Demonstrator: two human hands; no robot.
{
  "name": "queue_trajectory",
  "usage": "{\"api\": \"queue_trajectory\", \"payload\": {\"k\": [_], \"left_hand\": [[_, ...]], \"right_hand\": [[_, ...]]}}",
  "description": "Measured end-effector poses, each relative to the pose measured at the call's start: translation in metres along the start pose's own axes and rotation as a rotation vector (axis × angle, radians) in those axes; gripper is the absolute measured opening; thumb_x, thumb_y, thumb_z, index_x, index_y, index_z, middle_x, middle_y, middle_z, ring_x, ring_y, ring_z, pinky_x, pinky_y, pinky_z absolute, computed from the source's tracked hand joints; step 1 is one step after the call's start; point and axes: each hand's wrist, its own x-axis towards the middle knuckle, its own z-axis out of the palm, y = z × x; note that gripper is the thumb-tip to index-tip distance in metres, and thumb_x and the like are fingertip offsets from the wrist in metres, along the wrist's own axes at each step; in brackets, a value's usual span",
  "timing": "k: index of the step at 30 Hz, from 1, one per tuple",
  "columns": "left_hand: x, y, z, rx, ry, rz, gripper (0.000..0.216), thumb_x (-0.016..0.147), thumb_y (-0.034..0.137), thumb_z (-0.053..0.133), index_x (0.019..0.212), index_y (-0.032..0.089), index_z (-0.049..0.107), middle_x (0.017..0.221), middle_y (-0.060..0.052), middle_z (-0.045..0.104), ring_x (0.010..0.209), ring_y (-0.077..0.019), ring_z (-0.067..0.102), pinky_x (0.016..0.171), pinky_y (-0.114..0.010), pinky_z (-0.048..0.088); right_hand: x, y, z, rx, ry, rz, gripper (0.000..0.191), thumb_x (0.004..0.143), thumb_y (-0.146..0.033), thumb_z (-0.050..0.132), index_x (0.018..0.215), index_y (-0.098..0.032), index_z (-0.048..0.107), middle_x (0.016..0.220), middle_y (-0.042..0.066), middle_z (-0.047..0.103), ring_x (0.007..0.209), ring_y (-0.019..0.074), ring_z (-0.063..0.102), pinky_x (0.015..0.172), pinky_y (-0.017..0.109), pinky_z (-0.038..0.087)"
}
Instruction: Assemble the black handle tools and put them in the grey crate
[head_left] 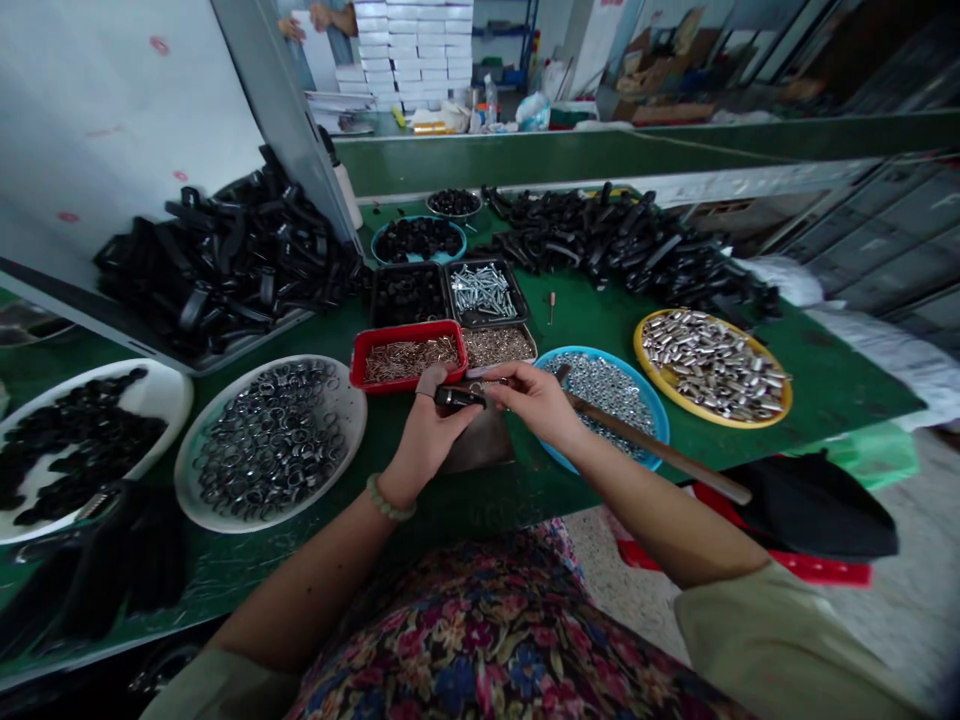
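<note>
A: While both hands sit over the table edge, what's in them?
B: Left hand (426,425) is closed around a small black part (457,397), held just in front of the red tray (409,332). Right hand (534,398) pinches at the part's right end, fingertips narrow; can't tell what's between them.
A: What's under the hands?
B: A flat grey metal block (480,445) on the green table (585,320), right below the part.
A: Nearby?
B: Blue plate (651,400) of small silvery nuts just right of the right hand, a long wooden handle (660,450) lying across it. Yellow plate (712,362) of metal sleeves further right. White plate (271,440) of metal rings left of the left hand. Black parts piled at the back.
</note>
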Motion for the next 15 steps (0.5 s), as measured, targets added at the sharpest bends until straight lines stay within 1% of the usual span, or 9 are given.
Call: {"api": "queue_trajectory", "payload": {"k": [2, 4, 6, 8, 10, 12, 13, 14, 15], "left_hand": [[0.002, -0.001, -0.002, 0.087, -0.009, 0.065, 0.060, 0.073, 0.026, 0.071, 0.127, 0.024, 0.045, 0.129, -0.007, 0.056, 0.111, -0.0218, 0.060, 0.097, -0.037, 0.049], [0.004, 0.001, -0.004, 0.135, -0.012, 0.104, 0.058, 0.073, 0.026, 0.071, 0.126, 0.023, 0.048, 0.124, -0.007, 0.059, 0.112, -0.0223, 0.060, 0.100, -0.038, 0.047], [0.005, 0.003, -0.004, 0.168, -0.010, 0.111, 0.053, 0.073, 0.027, 0.072, 0.122, 0.022, 0.052, 0.119, -0.006, 0.062, 0.110, -0.0227, 0.061, 0.101, -0.039, 0.046], [0.010, 0.005, -0.004, 0.195, -0.035, 0.087, 0.046, 0.073, 0.030, 0.072, 0.116, 0.021, 0.057, 0.115, -0.005, 0.065, 0.109, -0.0237, 0.061, 0.101, -0.040, 0.045], [0.021, 0.007, -0.002, 0.218, -0.150, 0.049, 0.040, 0.073, 0.032, 0.072, 0.110, 0.021, 0.062, 0.110, -0.005, 0.068, 0.108, -0.0251, 0.062, 0.101, -0.041, 0.045], [0.034, 0.011, 0.002, 0.228, -0.367, -0.001, 0.029, 0.072, 0.034, 0.072, 0.098, 0.021, 0.069, 0.102, -0.005, 0.071, 0.103, -0.0265, 0.063, 0.098, -0.040, 0.046], [0.040, 0.014, 0.005, 0.222, -0.475, -0.032, 0.025, 0.072, 0.035, 0.072, 0.092, 0.020, 0.071, 0.098, -0.005, 0.072, 0.099, -0.0270, 0.064, 0.096, -0.040, 0.047], [0.045, 0.018, 0.007, 0.208, -0.547, -0.066, 0.022, 0.072, 0.036, 0.071, 0.087, 0.020, 0.072, 0.094, -0.006, 0.073, 0.096, -0.0271, 0.065, 0.093, -0.039, 0.049], [0.049, 0.021, 0.009, 0.185, -0.569, -0.106, 0.022, 0.073, 0.038, 0.071, 0.086, 0.020, 0.072, 0.092, -0.006, 0.073, 0.094, -0.0269, 0.066, 0.091, -0.038, 0.050]], "right_hand": [[0.005, 0.005, 0.005, 0.014, -0.031, 0.001, 0.022, 0.079, -0.035, 0.070, 0.094, -0.019, 0.065, 0.072, -0.002, 0.065, 0.060, 0.0117, 0.059, 0.059, 0.027, 0.049], [0.006, 0.009, 0.004, 0.017, -0.051, -0.008, 0.020, 0.080, -0.033, 0.069, 0.094, -0.019, 0.064, 0.074, -0.002, 0.065, 0.060, 0.0112, 0.059, 0.059, 0.026, 0.049], [0.005, 0.010, -0.003, -0.027, -0.067, -0.039, 0.017, 0.083, -0.031, 0.068, 0.094, -0.019, 0.064, 0.078, -0.001, 0.065, 0.060, 0.0107, 0.058, 0.058, 0.025, 0.049], [0.003, 0.003, -0.014, -0.161, -0.121, -0.141, 0.013, 0.086, -0.028, 0.065, 0.095, -0.018, 0.064, 0.086, 0.001, 0.066, 0.070, 0.0121, 0.061, 0.065, 0.026, 0.052], [0.004, -0.011, -0.025, -0.380, -0.249, -0.287, 0.010, 0.090, -0.024, 0.061, 0.097, -0.018, 0.064, 0.097, 0.005, 0.065, 0.088, 0.0147, 0.063, 0.079, 0.030, 0.052], [0.011, -0.026, -0.036, -0.583, -0.441, -0.408, 0.012, 0.092, -0.018, 0.055, 0.100, -0.016, 0.065, 0.106, 0.008, 0.063, 0.101, 0.0160, 0.060, 0.089, 0.031, 0.049], [0.017, -0.032, -0.042, -0.636, -0.530, -0.446, 0.015, 0.092, -0.016, 0.054, 0.103, -0.016, 0.064, 0.110, 0.009, 0.062, 0.104, 0.0158, 0.059, 0.090, 0.030, 0.049], [0.026, -0.035, -0.051, -0.654, -0.584, -0.463, 0.018, 0.091, -0.016, 0.056, 0.107, -0.017, 0.064, 0.113, 0.009, 0.061, 0.104, 0.0153, 0.059, 0.090, 0.029, 0.048], [0.037, -0.035, -0.062, -0.656, -0.578, -0.445, 0.022, 0.090, -0.018, 0.059, 0.112, -0.018, 0.063, 0.116, 0.008, 0.060, 0.104, 0.0147, 0.059, 0.090, 0.027, 0.048]]}}
